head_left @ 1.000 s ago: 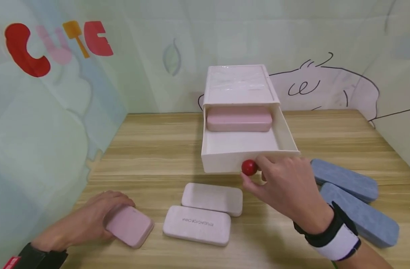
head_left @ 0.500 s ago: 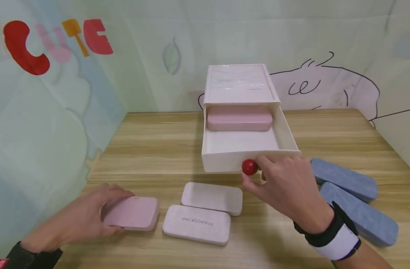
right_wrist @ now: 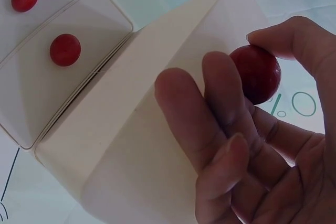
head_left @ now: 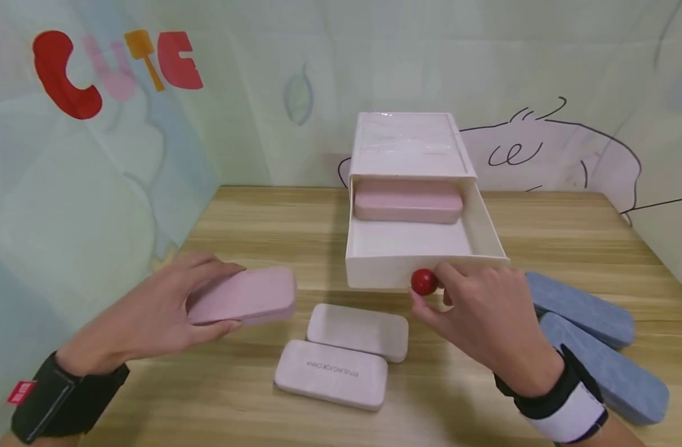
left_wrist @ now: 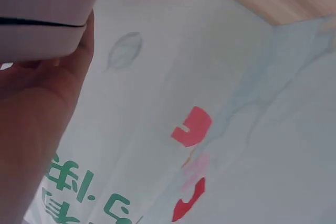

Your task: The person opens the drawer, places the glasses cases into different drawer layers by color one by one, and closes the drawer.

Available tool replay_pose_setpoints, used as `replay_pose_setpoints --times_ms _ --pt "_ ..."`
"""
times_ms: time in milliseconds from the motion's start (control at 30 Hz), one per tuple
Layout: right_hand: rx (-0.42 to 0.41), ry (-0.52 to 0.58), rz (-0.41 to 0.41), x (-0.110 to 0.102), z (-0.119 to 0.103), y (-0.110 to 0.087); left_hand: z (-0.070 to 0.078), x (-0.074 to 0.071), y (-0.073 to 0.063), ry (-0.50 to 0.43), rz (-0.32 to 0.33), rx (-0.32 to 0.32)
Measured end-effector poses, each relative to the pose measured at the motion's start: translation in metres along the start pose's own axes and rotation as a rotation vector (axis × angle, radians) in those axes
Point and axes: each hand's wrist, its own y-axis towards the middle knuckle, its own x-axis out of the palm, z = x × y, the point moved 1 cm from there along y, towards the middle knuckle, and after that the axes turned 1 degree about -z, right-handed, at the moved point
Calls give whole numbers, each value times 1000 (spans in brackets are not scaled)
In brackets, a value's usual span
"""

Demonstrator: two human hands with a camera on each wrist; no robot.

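My left hand [head_left: 162,310] grips a pink glasses case [head_left: 251,295], thumb along the near side and fingers over the far side, held above the table left of the drawer. In the left wrist view the end of that case [left_wrist: 44,17] shows its dark seam. With thumb and fingers my right hand [head_left: 486,310] pinches the round red knob [head_left: 424,282] of a pulled-out white drawer [head_left: 374,271]. Another pink case [head_left: 408,202] lies crosswise at the back of this drawer. The knob [right_wrist: 257,74] is also visible between thumb and finger in the right wrist view.
Two whitish cases [head_left: 358,332] lie on the wooden table [head_left: 263,230] before the drawer. Two blue cases [head_left: 604,366] lie at the right, partly behind my right hand. Other closed drawers with red knobs [right_wrist: 65,50] show in the right wrist view. Printed cloth walls stand behind and left.
My left hand has turned the pink case, lifted it off the table and carried it forward and right. The right hand stays on the knob; the head view has shifted slightly.
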Motion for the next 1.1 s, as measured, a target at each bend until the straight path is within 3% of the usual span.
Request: replay_pose_setpoints --times_ms 200,433,733,900,1100 --pt "2 3 -12 -1 2 0 16 -16 15 -18 -12 -4" --pt "5 -2 -12 0 2 -1 30 -33 34 -22 85 90" --pt "13 -7 -21 0 0 -2 50 -44 60 63 149 183" --pt "14 -1 -30 0 0 -2 60 -54 72 82 182 207" --pt "6 2 -14 0 0 -1 72 -64 85 96 175 221"
